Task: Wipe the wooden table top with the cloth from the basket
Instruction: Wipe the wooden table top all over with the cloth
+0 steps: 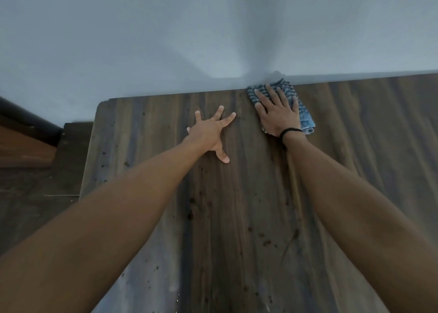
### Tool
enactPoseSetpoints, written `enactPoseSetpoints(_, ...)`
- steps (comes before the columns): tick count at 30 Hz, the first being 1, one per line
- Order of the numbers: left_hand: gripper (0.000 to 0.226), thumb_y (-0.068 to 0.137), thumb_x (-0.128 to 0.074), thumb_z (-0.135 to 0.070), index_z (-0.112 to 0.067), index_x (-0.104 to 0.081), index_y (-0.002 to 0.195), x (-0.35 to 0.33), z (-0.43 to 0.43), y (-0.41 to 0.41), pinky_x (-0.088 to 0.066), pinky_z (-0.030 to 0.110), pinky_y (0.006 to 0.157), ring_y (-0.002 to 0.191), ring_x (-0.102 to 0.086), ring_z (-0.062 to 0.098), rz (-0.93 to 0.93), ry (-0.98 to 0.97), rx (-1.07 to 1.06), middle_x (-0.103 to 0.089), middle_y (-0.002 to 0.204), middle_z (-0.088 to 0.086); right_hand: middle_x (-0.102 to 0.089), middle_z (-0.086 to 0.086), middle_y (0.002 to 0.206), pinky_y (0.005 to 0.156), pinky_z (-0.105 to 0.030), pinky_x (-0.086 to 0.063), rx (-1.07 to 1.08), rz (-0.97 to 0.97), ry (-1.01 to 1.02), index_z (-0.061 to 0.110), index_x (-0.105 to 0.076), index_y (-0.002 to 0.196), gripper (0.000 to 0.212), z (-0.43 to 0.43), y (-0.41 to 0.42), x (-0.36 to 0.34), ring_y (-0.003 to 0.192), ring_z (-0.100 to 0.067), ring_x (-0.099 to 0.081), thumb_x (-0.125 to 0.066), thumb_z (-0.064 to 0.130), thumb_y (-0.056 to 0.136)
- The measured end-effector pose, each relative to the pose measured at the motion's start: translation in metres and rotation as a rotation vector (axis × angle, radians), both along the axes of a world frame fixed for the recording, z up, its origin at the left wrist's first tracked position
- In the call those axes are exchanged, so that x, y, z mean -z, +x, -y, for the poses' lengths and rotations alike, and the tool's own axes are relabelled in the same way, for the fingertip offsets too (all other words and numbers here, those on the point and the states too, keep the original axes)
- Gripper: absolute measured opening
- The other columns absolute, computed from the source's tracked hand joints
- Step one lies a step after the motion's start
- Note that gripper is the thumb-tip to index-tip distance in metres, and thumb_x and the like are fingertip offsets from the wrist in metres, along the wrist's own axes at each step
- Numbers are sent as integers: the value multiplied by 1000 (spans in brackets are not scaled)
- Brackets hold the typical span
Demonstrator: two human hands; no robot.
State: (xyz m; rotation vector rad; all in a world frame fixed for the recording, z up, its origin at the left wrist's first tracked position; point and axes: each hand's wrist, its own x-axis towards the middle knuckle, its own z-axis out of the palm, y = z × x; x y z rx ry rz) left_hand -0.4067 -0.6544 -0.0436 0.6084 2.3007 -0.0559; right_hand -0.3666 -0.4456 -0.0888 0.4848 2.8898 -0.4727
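Pressing the cloth flat, your right hand has straight fingers; left hand splays on bench. Risk: cloth bunches against wall, skipping specks.

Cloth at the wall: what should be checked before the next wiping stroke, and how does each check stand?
1. Right hand flat on the cloth: ok.
2. Cloth on the wooden table top, at its far edge: ok.
3. Left hand spread on the table, apart from the cloth: ok.
4. Stroke path toward the near side free of objects: ok; only dark specks.
5. Cloth damp enough: cannot tell.
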Motion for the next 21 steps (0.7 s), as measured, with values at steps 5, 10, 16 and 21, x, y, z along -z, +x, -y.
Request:
enactPoseSetpoints(5,142,58,-93,-51,-53,13,153,0,1,2,-18,78,111,146,21,52,-5,-1,12,26,163,-18,5,17,168,121,-54,11,-168,24,19,51,-6,156,53,13,6,-1,155,-14,6,-17,55,105)
enactPoseSetpoints(10,142,59,-93,-51,-53,13,153,1,0,0,-19,78,110,147,20,52,-4,2,7,26,163,-18,1,17,168,121,-54,12,30,-12,-27,51,-11,157,52,14,10,0,155,-13,6,-17,55,105)
enactPoseSetpoints(16,143,58,-93,-52,-53,14,153,10,1,-4,-17,78,110,146,21,52,-14,19,17,26,163,-17,2,17,168,121,-53,11,56,-11,-17,51,-11,156,51,4,27,0,155,-12,5,-17,54,105)
enactPoseSetpoints(21,151,46,-91,-65,-56,19,149,28,4,-14,-12,75,114,149,15,50,-42,13,67,30,162,-15,1,16,168,121,-53,10,-65,-18,17,52,-11,156,51,19,55,3,155,-12,5,-17,54,106)
